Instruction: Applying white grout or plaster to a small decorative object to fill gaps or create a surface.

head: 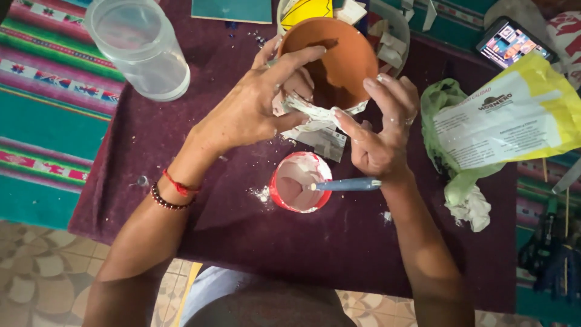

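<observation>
A dark purple cloth [254, 242] is spread over a striped blanket [48, 109]. Taken from the small red cup [299, 181] of white paste at the cloth's middle, a blue-handled tool [348, 184] is laid across its rim, a clear plastic tub [139, 48] is set far up to the left, a yellow and white bag [508, 118] is seen to the right, and a phone [511, 41] lies beyond that bag.

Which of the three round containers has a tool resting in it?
The small red cup, nearest the person, has a blue-handled tool resting in its white paste. The clear plastic tub and the terracotta pot don't.
</observation>
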